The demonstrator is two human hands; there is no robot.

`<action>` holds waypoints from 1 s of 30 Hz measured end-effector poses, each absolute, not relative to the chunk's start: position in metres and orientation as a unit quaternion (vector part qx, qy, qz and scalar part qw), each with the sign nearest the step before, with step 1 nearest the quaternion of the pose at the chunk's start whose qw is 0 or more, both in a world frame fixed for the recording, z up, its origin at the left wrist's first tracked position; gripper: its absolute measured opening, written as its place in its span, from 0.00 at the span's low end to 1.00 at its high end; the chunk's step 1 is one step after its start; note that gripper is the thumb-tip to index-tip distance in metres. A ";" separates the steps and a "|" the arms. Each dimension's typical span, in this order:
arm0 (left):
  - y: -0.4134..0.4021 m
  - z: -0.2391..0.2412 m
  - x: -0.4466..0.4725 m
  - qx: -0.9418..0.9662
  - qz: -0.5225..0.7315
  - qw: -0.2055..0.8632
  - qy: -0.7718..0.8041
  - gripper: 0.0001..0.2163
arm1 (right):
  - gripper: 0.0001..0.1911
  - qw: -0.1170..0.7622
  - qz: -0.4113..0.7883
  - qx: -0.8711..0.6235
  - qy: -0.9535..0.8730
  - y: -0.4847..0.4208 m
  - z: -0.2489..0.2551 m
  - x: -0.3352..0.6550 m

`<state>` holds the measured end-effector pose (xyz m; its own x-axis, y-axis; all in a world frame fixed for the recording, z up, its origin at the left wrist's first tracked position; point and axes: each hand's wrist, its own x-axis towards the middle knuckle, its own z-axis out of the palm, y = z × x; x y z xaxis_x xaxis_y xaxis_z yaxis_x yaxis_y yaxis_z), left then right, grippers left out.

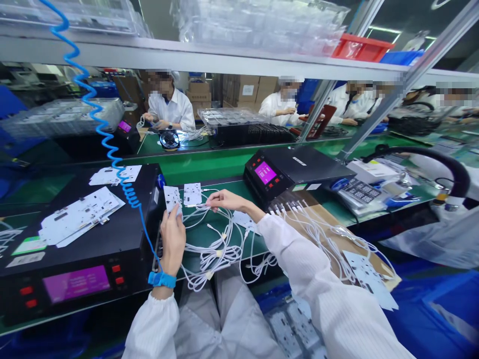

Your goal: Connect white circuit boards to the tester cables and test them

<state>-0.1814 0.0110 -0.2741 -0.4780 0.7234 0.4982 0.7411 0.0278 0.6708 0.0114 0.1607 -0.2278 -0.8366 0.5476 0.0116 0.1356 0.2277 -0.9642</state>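
Observation:
My left hand (173,240), with a blue wrist strap (162,279), is closed on a small white circuit board (171,196), tilted upright. To its right, my right hand (229,200) pinches a white cable (202,205) near its end. The plug end points toward the boards; I cannot tell whether it touches the held one. Just behind lies a second white circuit board (192,193) with a cable at its right edge. A loose bundle of white cables (220,254) spreads below my hands, and another board (245,221) lies partly under my right wrist.
A black tester (90,279) with a purple screen stands left, circuit boards (80,214) on top. Another black tester (303,167) stands behind right. Cables lie on cardboard (325,224) at right. A coiled blue cord (93,107) hangs at left. Co-workers (174,107) sit across the bench.

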 end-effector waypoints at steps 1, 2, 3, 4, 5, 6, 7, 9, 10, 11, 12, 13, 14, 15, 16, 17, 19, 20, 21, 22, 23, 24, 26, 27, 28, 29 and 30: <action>0.010 -0.273 -0.181 -0.514 -0.476 0.008 -0.714 0.20 | 0.22 0.182 0.589 -0.213 -0.758 0.160 -0.226 0.013; 0.010 -0.272 -0.180 -0.516 -0.478 0.006 -0.711 0.20 | 0.22 0.185 0.596 -0.205 -0.754 0.160 -0.225 0.015; 0.009 -0.270 -0.178 -0.515 -0.482 0.003 -0.709 0.20 | 0.22 0.187 0.600 -0.199 -0.752 0.160 -0.224 0.017; 0.007 -0.268 -0.177 -0.512 -0.487 -0.001 -0.708 0.20 | 0.22 0.189 0.602 -0.195 -0.751 0.160 -0.223 0.018; 0.006 -0.266 -0.175 -0.507 -0.493 -0.008 -0.707 0.20 | 0.22 0.191 0.603 -0.194 -0.750 0.160 -0.222 0.019; 0.004 -0.263 -0.172 -0.503 -0.499 -0.018 -0.705 0.20 | 0.22 0.194 0.602 -0.197 -0.749 0.159 -0.222 0.019; 0.003 -0.261 -0.170 -0.500 -0.505 -0.031 -0.703 0.21 | 0.22 0.199 0.600 -0.201 -0.749 0.157 -0.221 0.019; -0.001 -0.256 -0.165 -0.501 -0.511 -0.055 -0.696 0.21 | 0.22 0.213 0.588 -0.209 -0.752 0.152 -0.219 0.017; -0.002 -0.255 -0.163 -0.503 -0.513 -0.062 -0.693 0.21 | 0.21 0.222 0.576 -0.213 -0.757 0.148 -0.219 0.016; -0.003 -0.254 -0.161 -0.505 -0.516 -0.066 -0.688 0.20 | 0.20 0.233 0.560 -0.215 -0.766 0.144 -0.218 0.014; -0.003 -0.253 -0.159 -0.507 -0.521 -0.066 -0.683 0.19 | 0.19 0.246 0.537 -0.213 -0.778 0.139 -0.218 0.012; -0.003 -0.253 -0.157 -0.509 -0.526 -0.065 -0.678 0.18 | 0.17 0.259 0.506 -0.208 -0.796 0.134 -0.218 0.011; -0.003 -0.253 -0.156 -0.511 -0.533 -0.063 -0.671 0.17 | 0.14 0.274 0.470 -0.201 -0.814 0.129 -0.219 0.009; -0.002 -0.253 -0.154 -0.515 -0.539 -0.063 -0.664 0.16 | 0.13 0.292 0.432 -0.194 -0.831 0.125 -0.220 0.007; -0.002 -0.254 -0.153 -0.519 -0.543 -0.065 -0.656 0.16 | 0.11 0.310 0.394 -0.187 -0.845 0.121 -0.222 0.005; -0.002 -0.254 -0.152 -0.524 -0.546 -0.069 -0.650 0.15 | 0.11 0.327 0.362 -0.180 -0.854 0.117 -0.224 0.004; -0.003 -0.252 -0.151 -0.530 -0.553 -0.078 -0.638 0.15 | 0.11 0.353 0.328 -0.168 -0.860 0.112 -0.228 0.002; -0.005 -0.251 -0.151 -0.527 -0.558 -0.083 -0.635 0.14 | 0.13 0.365 0.326 -0.167 -0.856 0.111 -0.230 0.002; -0.007 -0.250 -0.151 -0.520 -0.564 -0.088 -0.635 0.15 | 0.14 0.376 0.330 -0.174 -0.848 0.111 -0.231 0.002; -0.009 -0.248 -0.151 -0.509 -0.573 -0.090 -0.636 0.15 | 0.16 0.389 0.337 -0.188 -0.837 0.111 -0.231 0.003; -0.011 -0.246 -0.151 -0.495 -0.583 -0.089 -0.638 0.17 | 0.19 0.402 0.347 -0.210 -0.821 0.112 -0.231 0.005; -0.014 -0.244 -0.151 -0.482 -0.594 -0.086 -0.638 0.19 | 0.21 0.412 0.358 -0.233 -0.805 0.113 -0.230 0.007; -0.018 -0.240 -0.152 -0.461 -0.619 -0.075 -0.632 0.27 | 0.26 0.401 0.387 -0.267 -0.786 0.116 -0.225 0.013; -0.020 -0.238 -0.152 -0.453 -0.632 -0.075 -0.624 0.32 | 0.28 0.378 0.406 -0.273 -0.786 0.116 -0.222 0.016; -0.021 -0.236 -0.151 -0.447 -0.644 -0.083 -0.616 0.38 | 0.30 0.348 0.425 -0.273 -0.789 0.117 -0.219 0.019; -0.022 -0.235 -0.151 -0.440 -0.654 -0.097 -0.608 0.43 | 0.31 0.316 0.442 -0.268 -0.796 0.117 -0.217 0.022; -0.023 -0.234 -0.151 -0.434 -0.660 -0.114 -0.603 0.47 | 0.32 0.286 0.456 -0.260 -0.802 0.117 -0.214 0.025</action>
